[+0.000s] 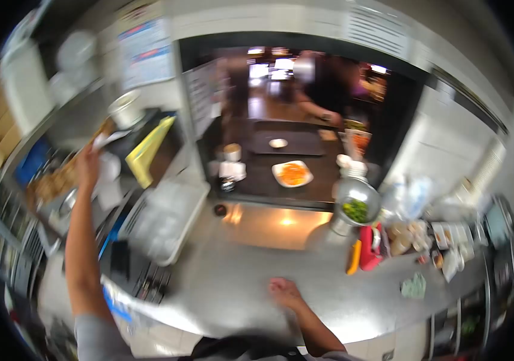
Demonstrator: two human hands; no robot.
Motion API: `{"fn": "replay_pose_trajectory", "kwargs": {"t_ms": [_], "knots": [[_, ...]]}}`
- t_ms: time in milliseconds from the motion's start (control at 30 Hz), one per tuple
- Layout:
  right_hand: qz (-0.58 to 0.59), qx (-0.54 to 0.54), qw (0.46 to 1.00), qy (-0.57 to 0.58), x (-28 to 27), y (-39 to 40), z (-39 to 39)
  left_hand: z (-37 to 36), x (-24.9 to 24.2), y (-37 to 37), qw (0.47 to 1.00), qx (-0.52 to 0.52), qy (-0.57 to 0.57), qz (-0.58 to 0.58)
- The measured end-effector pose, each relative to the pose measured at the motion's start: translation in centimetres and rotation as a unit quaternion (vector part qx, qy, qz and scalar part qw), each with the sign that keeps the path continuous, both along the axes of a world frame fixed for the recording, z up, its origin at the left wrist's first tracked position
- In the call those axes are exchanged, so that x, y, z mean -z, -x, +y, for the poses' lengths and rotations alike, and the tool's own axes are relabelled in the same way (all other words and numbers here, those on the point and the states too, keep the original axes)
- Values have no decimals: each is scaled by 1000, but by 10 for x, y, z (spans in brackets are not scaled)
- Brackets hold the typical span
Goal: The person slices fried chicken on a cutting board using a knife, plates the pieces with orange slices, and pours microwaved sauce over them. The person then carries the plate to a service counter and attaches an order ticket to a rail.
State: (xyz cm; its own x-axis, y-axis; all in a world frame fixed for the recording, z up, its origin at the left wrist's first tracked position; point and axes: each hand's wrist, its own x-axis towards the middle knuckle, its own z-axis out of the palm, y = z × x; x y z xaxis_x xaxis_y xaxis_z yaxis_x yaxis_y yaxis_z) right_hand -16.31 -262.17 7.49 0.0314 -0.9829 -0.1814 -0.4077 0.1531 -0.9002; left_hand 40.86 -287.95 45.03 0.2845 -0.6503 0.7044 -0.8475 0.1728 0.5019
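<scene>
The steel counter (239,283) lies bare across its middle, around the right hand (285,293) resting on it — open room there toward the pass window. To the right the way is blocked by a metal bowl of greens (356,201), a red container (372,246) and a crowd of small tubs (443,240). To the left a white tray (164,222) juts in; beyond it the raised left hand (87,165) sits among cluttered shelves — tight quarters.

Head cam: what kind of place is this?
Most likely a restaurant kitchen at the serving pass. A stainless steel counter runs under a pass-through window, where a plate of orange food sits on the dark ledge. A metal bowl of chopped greens stands nearby, and another person works beyond the window.
</scene>
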Motion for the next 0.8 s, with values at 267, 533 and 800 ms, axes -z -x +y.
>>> {"fn": "replay_pose_trajectory", "kwargs": {"t_ms": [267, 533, 800], "knots": [[34, 64, 994, 80, -36, 47, 60, 23, -31, 16, 976, 4, 73, -205], [58, -29, 992, 108, -44, 42, 65, 62, -29, 55, 951, 238, 30, 195], [-277, -60, 953, 108, -174, -33, -2, 151, 51, 231, 707, 509, -365, 329]]}}
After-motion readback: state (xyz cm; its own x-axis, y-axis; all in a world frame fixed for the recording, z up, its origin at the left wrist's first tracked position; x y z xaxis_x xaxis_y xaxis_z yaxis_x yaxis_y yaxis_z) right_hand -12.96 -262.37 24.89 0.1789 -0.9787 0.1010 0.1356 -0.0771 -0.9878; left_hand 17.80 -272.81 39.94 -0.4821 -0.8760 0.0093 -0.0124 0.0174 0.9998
